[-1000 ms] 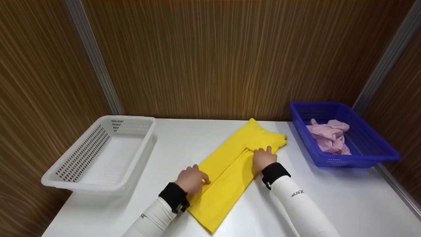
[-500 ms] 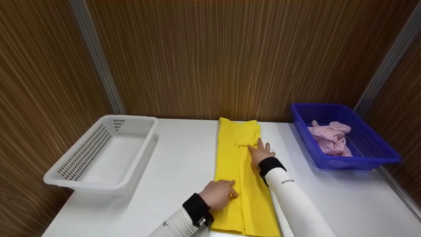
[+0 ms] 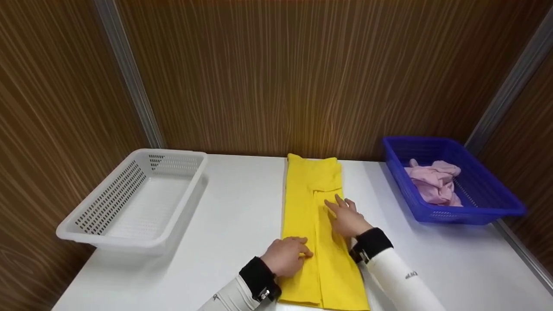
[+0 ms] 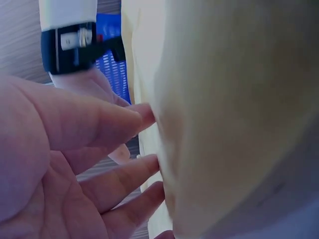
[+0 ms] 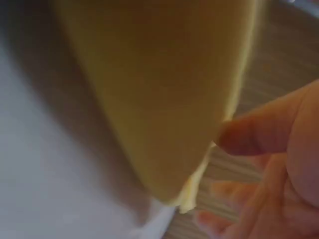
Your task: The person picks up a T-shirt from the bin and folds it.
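Note:
A yellow garment (image 3: 298, 207), folded into a long strip with a lengthwise seam line, lies flat on the white table, its far end near the back wall. My left hand (image 3: 286, 257) rests on its left near part; in the left wrist view the fingertips (image 4: 149, 164) touch the cloth. Farther up on the right side is my right hand (image 3: 347, 218), fingers spread over the cloth. The right wrist view shows the thumb (image 5: 249, 134) at the fabric, the other fingers extended. Neither hand pinches the cloth.
A white perforated basket (image 3: 183, 207) stands on the left of the table (image 3: 233, 207). At the right, a blue basket (image 3: 471, 211) holds a crumpled pink cloth (image 3: 436, 181). Wood-patterned panels (image 3: 268, 77) enclose the back and sides.
The garment has turned from slanting to nearly straight, its near end swinging right. My left hand went right with it. Lately my right hand has slid slightly nearer, while the garment stays put.

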`<action>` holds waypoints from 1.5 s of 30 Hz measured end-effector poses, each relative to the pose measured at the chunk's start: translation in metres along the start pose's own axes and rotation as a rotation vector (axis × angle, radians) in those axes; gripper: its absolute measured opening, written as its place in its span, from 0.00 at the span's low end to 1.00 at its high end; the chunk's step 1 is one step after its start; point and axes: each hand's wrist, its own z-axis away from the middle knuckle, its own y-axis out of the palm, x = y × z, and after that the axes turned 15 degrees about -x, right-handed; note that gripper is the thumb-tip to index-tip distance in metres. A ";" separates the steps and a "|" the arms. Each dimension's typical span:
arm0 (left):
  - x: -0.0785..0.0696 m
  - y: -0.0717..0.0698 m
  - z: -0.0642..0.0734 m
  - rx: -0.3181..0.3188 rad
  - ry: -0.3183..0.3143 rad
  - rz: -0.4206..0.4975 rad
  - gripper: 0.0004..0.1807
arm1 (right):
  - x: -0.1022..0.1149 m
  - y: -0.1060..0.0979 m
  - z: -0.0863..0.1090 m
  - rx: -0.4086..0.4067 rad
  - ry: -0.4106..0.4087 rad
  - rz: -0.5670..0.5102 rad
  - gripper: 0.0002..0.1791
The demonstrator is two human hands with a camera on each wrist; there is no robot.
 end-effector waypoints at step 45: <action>-0.032 0.002 0.035 -0.030 0.049 -0.156 0.16 | 0.047 -0.007 0.148 -0.162 -0.447 0.233 0.09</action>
